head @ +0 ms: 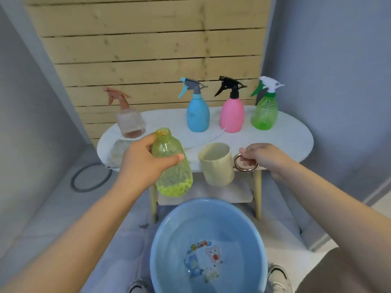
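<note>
Basin (190,225): on the floor, directly below both hands; I'd keep the pour over it so spills land there.
Left hand (143,163): fingers and thumb wrapped round the bottle (171,172), which is near upright with its open neck up, in front of the table edge.
Right hand (264,158): pinches the cup (215,166) by its ring handle, just right of the bottle.
Pour: I'd bring the lip to the narrow neck and tip slowly.
Table (285,140): the pink sprayer (231,115) and its neighbours stand at the back, well apart from my hands.

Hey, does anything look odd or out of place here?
The yellow bottle in the left hand has no spray top, and a thin white tube lies loose on the table.
</note>
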Tool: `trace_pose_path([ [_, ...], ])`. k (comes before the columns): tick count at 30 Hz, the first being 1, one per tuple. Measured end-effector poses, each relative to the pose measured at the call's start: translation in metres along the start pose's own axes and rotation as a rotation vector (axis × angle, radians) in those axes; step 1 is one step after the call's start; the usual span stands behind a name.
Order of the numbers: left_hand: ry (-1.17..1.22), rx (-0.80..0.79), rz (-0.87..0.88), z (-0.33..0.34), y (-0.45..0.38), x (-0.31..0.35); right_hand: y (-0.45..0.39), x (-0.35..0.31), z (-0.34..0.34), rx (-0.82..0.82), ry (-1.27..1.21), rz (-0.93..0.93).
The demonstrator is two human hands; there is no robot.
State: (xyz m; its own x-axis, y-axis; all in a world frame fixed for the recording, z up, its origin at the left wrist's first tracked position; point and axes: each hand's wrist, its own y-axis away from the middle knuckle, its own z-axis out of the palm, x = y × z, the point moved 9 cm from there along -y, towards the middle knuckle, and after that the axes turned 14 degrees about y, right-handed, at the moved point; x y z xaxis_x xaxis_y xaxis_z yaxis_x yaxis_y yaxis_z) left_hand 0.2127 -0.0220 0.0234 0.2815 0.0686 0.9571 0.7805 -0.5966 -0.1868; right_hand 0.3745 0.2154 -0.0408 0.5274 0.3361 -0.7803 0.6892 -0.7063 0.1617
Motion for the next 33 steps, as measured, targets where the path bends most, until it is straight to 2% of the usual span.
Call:
trace_pose_path([
  [9,-0.004,0.014,-0.014,0.025,-0.011,-0.012,-0.039,0.047,-0.012,0.29,-0.201,0.219],
  [14,0.002,-0.012,-0.035,0.034,-0.008,-0.024,-0.054,0.059,-0.021,0.395,-0.144,0.26],
  [20,0.012,-0.02,-0.049,0.037,-0.012,-0.03,-0.06,0.067,-0.027,0.431,-0.107,0.223],
  [25,0.051,-0.027,-0.053,0.039,-0.013,-0.03,-0.064,0.063,-0.03,0.452,0.053,0.225],
  [29,0.041,-0.029,-0.058,0.037,-0.014,-0.033,-0.053,0.04,-0.04,0.599,0.256,0.203],
  [33,0.06,-0.026,-0.067,0.034,-0.015,-0.035,-0.035,0.001,-0.042,0.736,0.349,0.02],
])
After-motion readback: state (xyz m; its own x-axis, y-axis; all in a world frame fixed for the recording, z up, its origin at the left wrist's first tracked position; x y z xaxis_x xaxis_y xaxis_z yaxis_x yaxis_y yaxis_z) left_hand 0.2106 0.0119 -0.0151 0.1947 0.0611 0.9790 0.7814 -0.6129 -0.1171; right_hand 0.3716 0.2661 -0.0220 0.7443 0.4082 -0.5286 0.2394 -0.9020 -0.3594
